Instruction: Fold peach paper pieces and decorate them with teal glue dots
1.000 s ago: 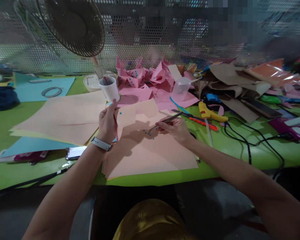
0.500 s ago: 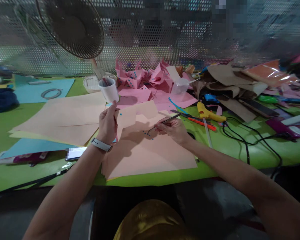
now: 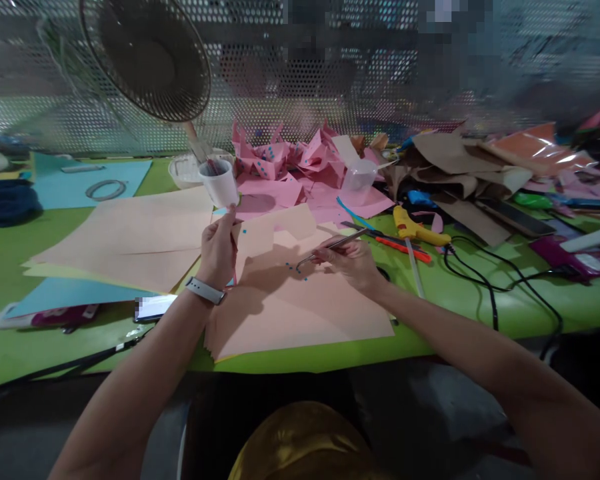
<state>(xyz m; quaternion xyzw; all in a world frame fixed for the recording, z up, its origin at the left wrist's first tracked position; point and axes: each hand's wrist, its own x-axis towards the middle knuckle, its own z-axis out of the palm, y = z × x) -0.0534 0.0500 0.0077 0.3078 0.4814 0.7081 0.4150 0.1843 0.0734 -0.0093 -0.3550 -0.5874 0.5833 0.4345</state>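
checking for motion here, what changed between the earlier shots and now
The right hand lifted the tweezers slightly off the peach paper. The left hand kept pinching its folded paper piece; the blue dots stayed put.

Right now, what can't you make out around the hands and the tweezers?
Head view only:
- Tweezers tips: too small to tell if they grip a dot.
- Left hand: back faces the camera, hiding its grip on the paper piece.
- White cup: contents too dark.

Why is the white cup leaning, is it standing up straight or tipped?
Tipped. The white cup leans with its open mouth toward the fan, just above the left hand. Whether the fingers hold it, I cannot tell.
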